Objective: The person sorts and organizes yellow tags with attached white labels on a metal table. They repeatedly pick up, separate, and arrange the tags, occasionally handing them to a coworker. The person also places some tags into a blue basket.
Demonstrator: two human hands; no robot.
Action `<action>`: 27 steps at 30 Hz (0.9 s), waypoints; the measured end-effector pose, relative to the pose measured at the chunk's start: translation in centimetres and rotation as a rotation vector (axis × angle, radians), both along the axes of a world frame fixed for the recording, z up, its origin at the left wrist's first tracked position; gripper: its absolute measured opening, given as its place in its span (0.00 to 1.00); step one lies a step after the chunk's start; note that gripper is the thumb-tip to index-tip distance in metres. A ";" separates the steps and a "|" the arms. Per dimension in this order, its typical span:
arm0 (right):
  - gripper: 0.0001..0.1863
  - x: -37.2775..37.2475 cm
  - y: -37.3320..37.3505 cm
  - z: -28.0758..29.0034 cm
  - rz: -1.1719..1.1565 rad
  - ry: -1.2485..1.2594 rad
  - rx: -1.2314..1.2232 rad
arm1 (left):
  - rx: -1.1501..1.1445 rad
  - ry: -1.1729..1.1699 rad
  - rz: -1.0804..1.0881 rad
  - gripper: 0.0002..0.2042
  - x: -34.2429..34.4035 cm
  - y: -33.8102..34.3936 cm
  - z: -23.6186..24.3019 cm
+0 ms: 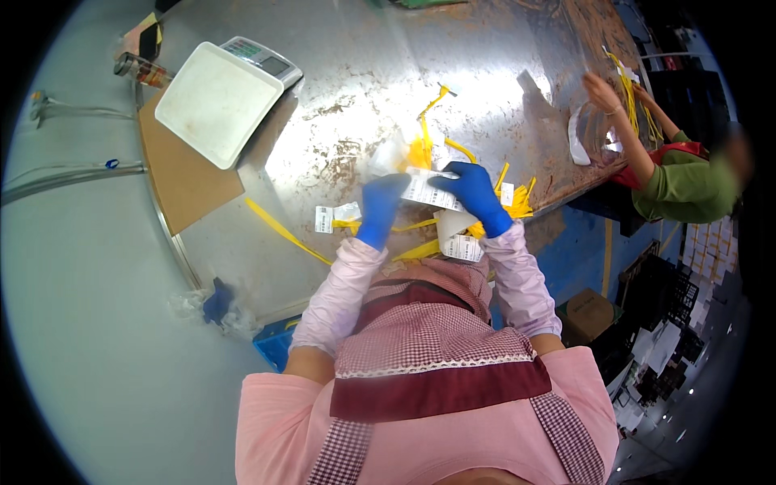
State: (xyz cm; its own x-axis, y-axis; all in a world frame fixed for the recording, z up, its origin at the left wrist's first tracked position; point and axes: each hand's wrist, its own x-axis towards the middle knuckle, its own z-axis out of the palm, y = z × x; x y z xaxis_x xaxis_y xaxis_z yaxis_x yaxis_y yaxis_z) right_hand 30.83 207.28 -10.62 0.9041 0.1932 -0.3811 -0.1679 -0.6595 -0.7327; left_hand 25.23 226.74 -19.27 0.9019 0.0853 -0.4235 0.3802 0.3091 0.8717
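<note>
A strip of white printed labels [420,188] stretches between my two blue-gloved hands, above the near edge of the metal table. My left hand [381,208] is closed at the strip's left end, its fingertips partly blurred. On the other end, my right hand [478,196] pinches the strip between thumb and fingers. More of the label strip [462,247] hangs curled below my right hand. Yellow flat cords [419,151] and clear plastic lie just beyond my hands. Another yellow cord [287,234] runs along the table to the left, near a small labelled bag [334,217].
A white scale [218,105] stands back left on brown cardboard [182,190], beside a jar [143,71]. Bundled yellow cords [517,202] lie right of my hand. At the right, a person in a green sleeve [683,190] handles yellow cords [634,93]. A blue crate [276,343] sits below the table edge.
</note>
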 end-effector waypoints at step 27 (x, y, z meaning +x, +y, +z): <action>0.23 1.4 0.8 -7.2 -0.413 0.542 0.951 | 0.828 -0.572 -0.879 0.07 -11.0 5.0 0.1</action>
